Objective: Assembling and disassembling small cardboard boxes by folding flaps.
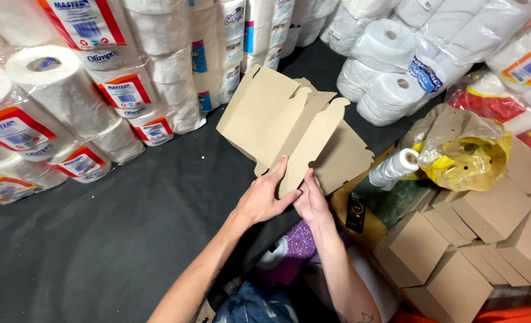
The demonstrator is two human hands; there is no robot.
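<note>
Both hands clamp the near edge of a flat cardboard box blank (289,128): the left hand (264,197) with fingers laid on top, the right hand (311,202) pinching beside it. The blank lies tilted over dark cloth (128,221), with folded boxes (457,251) to the right and wrapped paper rolls (68,96) behind.

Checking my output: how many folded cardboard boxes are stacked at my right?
About 8 folded cardboard boxes, all piled at the lower right; some run off frame, and more may be hidden.
</note>
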